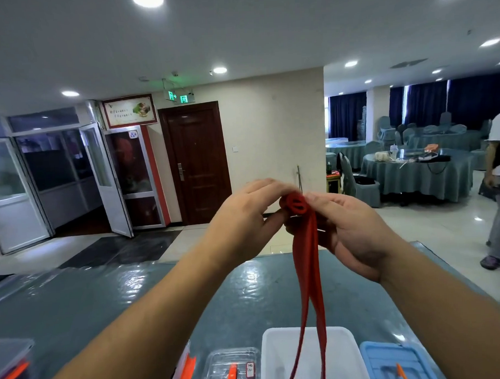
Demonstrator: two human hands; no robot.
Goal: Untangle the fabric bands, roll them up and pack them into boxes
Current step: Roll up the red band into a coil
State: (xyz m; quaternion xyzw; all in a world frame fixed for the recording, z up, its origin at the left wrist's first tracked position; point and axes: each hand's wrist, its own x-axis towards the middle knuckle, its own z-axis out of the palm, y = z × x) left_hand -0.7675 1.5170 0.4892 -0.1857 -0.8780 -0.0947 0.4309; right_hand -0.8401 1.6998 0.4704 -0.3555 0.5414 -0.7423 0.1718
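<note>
Both hands up above the desk [76,305]: left hand [244,218] and right hand [350,228] pinch the red fabric band [296,205] roll between them, tails dangling into the white box [275,360].

Both forearms are showing bare all the way up from the near edge, no sleeves reaching into view. The left hand [244,215] and the right hand [350,228] are going without gloves, rings, or wristbands, and the fingers are looking short-nailed where they can be made out.
</note>
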